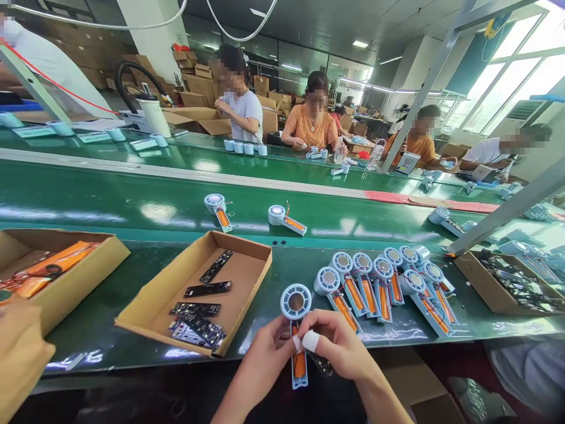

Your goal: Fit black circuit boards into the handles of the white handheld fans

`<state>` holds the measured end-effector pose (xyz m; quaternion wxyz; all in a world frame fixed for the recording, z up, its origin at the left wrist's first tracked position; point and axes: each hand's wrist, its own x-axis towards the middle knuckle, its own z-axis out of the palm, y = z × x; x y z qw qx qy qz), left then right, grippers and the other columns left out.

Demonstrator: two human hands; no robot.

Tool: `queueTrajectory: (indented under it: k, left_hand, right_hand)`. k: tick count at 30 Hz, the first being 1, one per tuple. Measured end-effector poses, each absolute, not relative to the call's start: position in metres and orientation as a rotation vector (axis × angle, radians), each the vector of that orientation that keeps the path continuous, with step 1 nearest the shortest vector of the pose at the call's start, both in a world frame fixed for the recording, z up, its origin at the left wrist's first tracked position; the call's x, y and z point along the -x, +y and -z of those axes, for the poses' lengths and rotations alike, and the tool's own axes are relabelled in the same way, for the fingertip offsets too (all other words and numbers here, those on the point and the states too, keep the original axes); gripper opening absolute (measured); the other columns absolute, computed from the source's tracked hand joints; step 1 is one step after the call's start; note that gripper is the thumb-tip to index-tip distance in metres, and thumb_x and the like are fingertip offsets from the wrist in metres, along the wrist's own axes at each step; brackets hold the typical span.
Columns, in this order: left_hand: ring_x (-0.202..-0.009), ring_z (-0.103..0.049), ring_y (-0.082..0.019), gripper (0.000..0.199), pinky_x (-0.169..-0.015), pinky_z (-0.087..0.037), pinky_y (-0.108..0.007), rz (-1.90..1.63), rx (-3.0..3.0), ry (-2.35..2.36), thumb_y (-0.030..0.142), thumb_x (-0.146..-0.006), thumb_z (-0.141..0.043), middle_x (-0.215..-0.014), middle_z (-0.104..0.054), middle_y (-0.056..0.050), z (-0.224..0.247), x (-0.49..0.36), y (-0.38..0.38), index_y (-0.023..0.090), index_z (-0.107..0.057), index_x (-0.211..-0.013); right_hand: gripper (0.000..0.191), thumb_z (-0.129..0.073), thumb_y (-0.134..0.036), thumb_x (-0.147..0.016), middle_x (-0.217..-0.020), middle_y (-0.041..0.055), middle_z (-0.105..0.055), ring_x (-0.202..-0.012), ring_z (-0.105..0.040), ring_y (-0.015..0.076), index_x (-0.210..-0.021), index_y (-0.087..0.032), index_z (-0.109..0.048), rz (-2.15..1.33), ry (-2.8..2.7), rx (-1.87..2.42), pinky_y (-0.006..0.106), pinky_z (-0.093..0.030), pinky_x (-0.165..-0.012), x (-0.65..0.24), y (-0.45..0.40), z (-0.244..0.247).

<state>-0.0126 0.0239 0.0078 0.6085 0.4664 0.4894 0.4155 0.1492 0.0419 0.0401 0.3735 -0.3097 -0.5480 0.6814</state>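
A light blue fan unit (296, 301) with a round head and an orange battery in its open handle is at the table's front edge. My left hand (269, 350) closes round the handle from the left. My right hand (338, 344) is pinched over the handle from the right, white wraps on its fingertip, with a black circuit board (323, 364) hanging under its fingers. The fingertips of both hands meet over the battery, so the exact contact there is hidden. Several more fan units (362, 285) lie in a cluster right of my hands.
A cardboard tray (154, 288) with circuit boards stands left, a box of batteries (83, 282) farther left, another box of boards (494, 294) right. Two units (276, 215) lie on the green belt (176, 176). Another person's hand (24, 347) is at far left; people sit opposite.
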Motion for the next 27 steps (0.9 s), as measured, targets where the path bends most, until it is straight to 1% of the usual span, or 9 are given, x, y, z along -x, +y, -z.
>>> queueTrajectory:
  k: [3, 5, 9, 13, 16, 19, 22, 24, 27]
  left_hand:
    - [-0.102, -0.069, -0.03, 0.041, -0.096, -0.052, -0.042, -1.08, -0.951, 1.073, 0.047, -0.074, -0.076, -0.102, -0.076, -0.009, -0.012, 0.012, 0.023, 0.018, -0.069, -0.103]
    - [-0.104, -0.069, -0.03, 0.044, -0.099, -0.05, -0.042, -1.134, -0.942, 1.122, 0.05, -0.076, -0.074, -0.107, -0.074, -0.01, -0.012, 0.01, 0.019, 0.019, -0.066, -0.105]
    - [-0.093, -0.07, -0.028, 0.05, -0.088, -0.054, -0.04, -1.2, -0.949, 1.272, 0.059, -0.081, -0.064, -0.106, -0.073, -0.011, -0.008, 0.004, 0.01, 0.018, -0.061, -0.109]
    - [-0.09, -0.068, -0.026, 0.049, -0.083, -0.053, -0.038, -1.244, -0.944, 1.386, 0.059, -0.082, -0.061, -0.106, -0.072, -0.011, -0.005, 0.001, 0.007, 0.019, -0.059, -0.111]
    - [-0.095, -0.068, -0.027, 0.048, -0.084, -0.052, -0.037, -1.251, -0.916, 1.403, 0.057, -0.08, -0.062, -0.109, -0.071, -0.011, -0.01, 0.0, 0.008, 0.02, -0.058, -0.11]
    - [-0.099, -0.067, -0.028, 0.045, -0.084, -0.052, -0.036, -1.248, -0.892, 1.4, 0.053, -0.077, -0.065, -0.108, -0.071, -0.01, -0.018, 0.001, 0.008, 0.02, -0.059, -0.107]
    - [-0.096, -0.066, -0.026, 0.042, -0.082, -0.053, -0.034, -1.234, -0.884, 1.349, 0.048, -0.077, -0.066, -0.103, -0.071, -0.007, -0.023, 0.003, 0.007, 0.02, -0.061, -0.108]
    - [-0.095, -0.067, -0.025, 0.04, -0.081, -0.053, -0.033, -1.233, -0.843, 1.26, 0.047, -0.08, -0.064, -0.099, -0.071, -0.005, -0.023, 0.006, 0.006, 0.021, -0.062, -0.11]
    - [-0.097, -0.068, -0.026, 0.042, -0.079, -0.054, -0.033, -1.238, -0.745, 1.071, 0.052, -0.087, -0.057, -0.098, -0.072, -0.004, -0.018, 0.01, 0.004, 0.022, -0.061, -0.116]
  right_hand:
    - [0.024, -0.076, -0.037, -0.082, -0.085, 0.002, -0.065, -0.078, -0.06, 0.0146, -0.093, -0.019, -0.065, -1.642, -1.348, 0.817, 0.027, -0.048, -0.075, -0.155, 0.041, -0.037]
    - [0.025, -0.075, -0.034, -0.082, -0.087, 0.0018, -0.066, -0.081, -0.062, 0.0156, -0.099, -0.02, -0.063, -1.557, -1.353, 0.887, 0.028, -0.049, -0.077, -0.158, 0.042, -0.034]
    - [0.03, -0.066, -0.022, -0.084, -0.093, 0.0025, -0.066, -0.084, -0.063, 0.0166, -0.113, -0.022, -0.057, -1.219, -1.548, 1.159, 0.028, -0.05, -0.077, -0.162, 0.041, -0.031]
    - [0.022, -0.05, -0.014, -0.091, -0.095, 0.0054, -0.07, -0.086, -0.066, 0.0194, -0.108, -0.021, -0.062, -0.735, -1.986, 1.406, 0.028, -0.046, -0.075, -0.165, 0.035, -0.04]
    - [0.021, -0.046, -0.015, -0.097, -0.087, 0.0058, -0.072, -0.076, -0.068, 0.0196, -0.101, -0.02, -0.066, -0.537, -2.418, 1.416, 0.027, -0.041, -0.066, -0.167, 0.03, -0.057]
    - [0.011, -0.063, -0.028, -0.092, -0.086, 0.0054, -0.073, -0.07, -0.067, 0.0202, -0.098, -0.019, -0.066, -0.579, -2.739, 1.234, 0.026, -0.037, -0.059, -0.166, 0.025, -0.073]
    - [0.005, -0.063, -0.023, -0.091, -0.083, 0.0038, -0.072, -0.068, -0.065, 0.0171, -0.091, -0.018, -0.065, -0.817, -2.691, 1.053, 0.024, -0.037, -0.059, -0.162, 0.026, -0.075]
    - [0.017, -0.055, -0.021, -0.095, -0.072, 0.0004, -0.069, -0.06, -0.061, 0.0124, -0.08, -0.018, -0.061, -1.139, -2.456, 1.004, 0.021, -0.038, -0.058, -0.158, 0.029, -0.066]
    - [0.039, -0.05, -0.041, -0.101, -0.053, -0.0041, -0.055, -0.045, -0.048, 0.0076, -0.069, -0.018, -0.054, -1.551, -2.004, 1.013, 0.018, -0.035, -0.049, -0.151, 0.035, -0.045]
